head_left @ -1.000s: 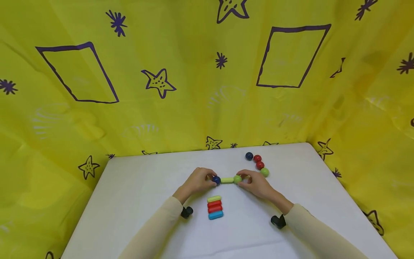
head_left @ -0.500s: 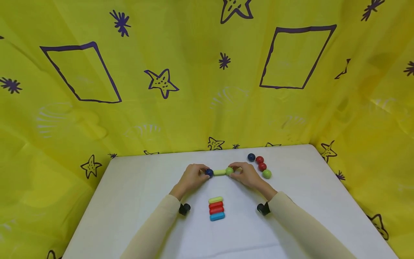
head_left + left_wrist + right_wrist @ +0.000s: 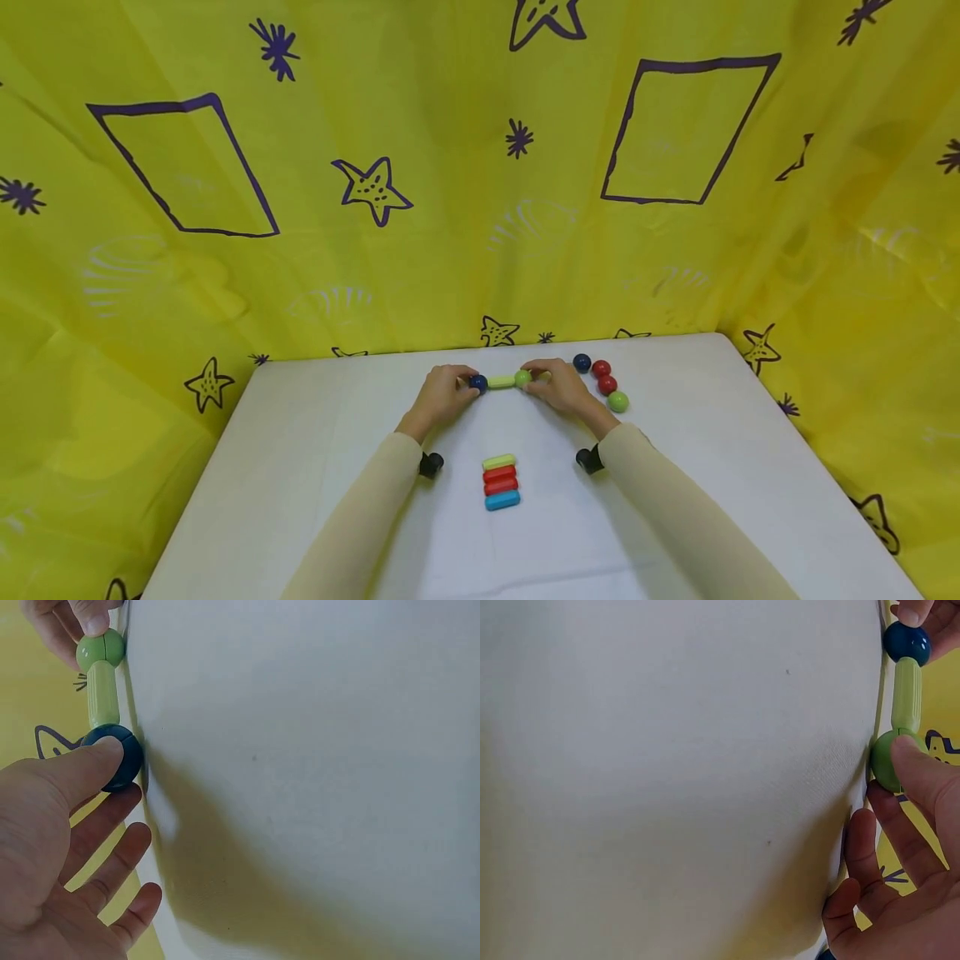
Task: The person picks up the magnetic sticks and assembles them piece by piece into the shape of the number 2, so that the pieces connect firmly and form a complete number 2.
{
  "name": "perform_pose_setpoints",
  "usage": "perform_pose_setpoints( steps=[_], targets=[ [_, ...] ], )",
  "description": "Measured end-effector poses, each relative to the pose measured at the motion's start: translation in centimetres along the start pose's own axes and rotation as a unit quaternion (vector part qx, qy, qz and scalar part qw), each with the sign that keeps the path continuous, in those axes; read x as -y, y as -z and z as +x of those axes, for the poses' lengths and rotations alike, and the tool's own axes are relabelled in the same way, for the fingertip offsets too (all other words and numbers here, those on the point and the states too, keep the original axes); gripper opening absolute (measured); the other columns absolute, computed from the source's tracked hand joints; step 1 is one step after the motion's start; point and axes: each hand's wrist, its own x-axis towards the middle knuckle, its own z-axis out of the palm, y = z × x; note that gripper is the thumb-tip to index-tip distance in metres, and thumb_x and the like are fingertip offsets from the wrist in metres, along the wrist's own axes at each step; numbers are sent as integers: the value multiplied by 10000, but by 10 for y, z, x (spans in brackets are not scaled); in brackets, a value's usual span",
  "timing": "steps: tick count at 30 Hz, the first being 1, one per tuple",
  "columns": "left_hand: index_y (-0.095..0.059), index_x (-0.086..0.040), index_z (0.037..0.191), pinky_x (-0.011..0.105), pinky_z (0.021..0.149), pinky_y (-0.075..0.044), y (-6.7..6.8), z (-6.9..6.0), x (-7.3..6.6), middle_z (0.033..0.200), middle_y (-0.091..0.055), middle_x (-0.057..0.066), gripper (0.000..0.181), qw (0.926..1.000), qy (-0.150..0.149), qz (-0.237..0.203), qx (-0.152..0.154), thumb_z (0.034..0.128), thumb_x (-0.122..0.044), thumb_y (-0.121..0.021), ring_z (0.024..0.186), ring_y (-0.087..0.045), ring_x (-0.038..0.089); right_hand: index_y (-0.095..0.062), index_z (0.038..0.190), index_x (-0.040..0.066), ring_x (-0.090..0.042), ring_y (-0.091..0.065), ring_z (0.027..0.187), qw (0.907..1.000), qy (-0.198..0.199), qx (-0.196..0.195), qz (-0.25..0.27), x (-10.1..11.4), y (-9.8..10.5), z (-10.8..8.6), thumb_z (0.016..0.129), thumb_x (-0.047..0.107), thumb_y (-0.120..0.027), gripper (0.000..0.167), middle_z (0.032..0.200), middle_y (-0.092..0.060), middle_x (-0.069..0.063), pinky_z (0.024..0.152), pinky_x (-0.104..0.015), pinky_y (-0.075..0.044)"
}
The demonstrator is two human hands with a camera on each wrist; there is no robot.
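My left hand [image 3: 441, 395] pinches a dark blue ball [image 3: 129, 766] between thumb and forefinger, its other fingers spread in the left wrist view. A pale green ribbed rod [image 3: 501, 382] joins this ball to a green ball [image 3: 886, 760], forming one straight piece. At the other end, my right hand [image 3: 564, 389] pinches the green ball with thumb and forefinger. In the head view the piece lies level from left to right near the table's far side. Whether it touches the table I cannot tell.
Right of my right hand stand a dark blue ball [image 3: 582, 362], two red balls [image 3: 607, 385] and a green ball [image 3: 618, 402] in a slanting row. Nearer me, a yellow-green rod [image 3: 498, 462], two red rods [image 3: 500, 481] and a blue rod [image 3: 502, 500] lie stacked side by side on the white table [image 3: 315, 467].
Both hands have moved the joined balls and rod farther from me and somewhat to the left. The loose balls and rods keep their places on the table.
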Motion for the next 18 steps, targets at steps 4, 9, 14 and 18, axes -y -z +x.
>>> perform_pose_setpoints(
  steps=[4,9,14,18],
  targets=[
    [-741,-65,1214,380,849,-495,0,3,2,1095,-749,57,288,10000,-33,30,-52,942,-160,-760,882,-587,191,-717,1267,78,-307,-606,1097,10000,-50,-42,-23,1,1,3,936,143,-759,340,1110,-724,-105,1015,-526,-435],
    [-745,-64,1205,386,847,-492,2,4,3,1078,-756,56,287,9999,-43,53,-112,933,-152,-768,866,-590,192,-719,1261,86,-299,-605,1090,10000,-3,-19,-62,1,0,6,942,153,-753,328,1110,-722,-99,1005,-524,-438],
    [-745,-70,1212,369,837,-498,2,4,3,1096,-752,52,295,10000,8,-16,-81,933,-162,-771,870,-590,192,-710,1275,72,-311,-610,1106,10000,4,-42,12,1,-1,6,944,142,-748,340,1123,-723,-116,1027,-532,-431],
    [-742,-71,1216,365,829,-497,2,5,3,1103,-748,50,294,10000,34,-75,-55,941,-173,-764,873,-584,192,-702,1283,79,-305,-603,1088,10000,-53,-39,-8,1,-1,6,952,141,-740,340,1128,-718,-114,1010,-524,-432]
  ],
)
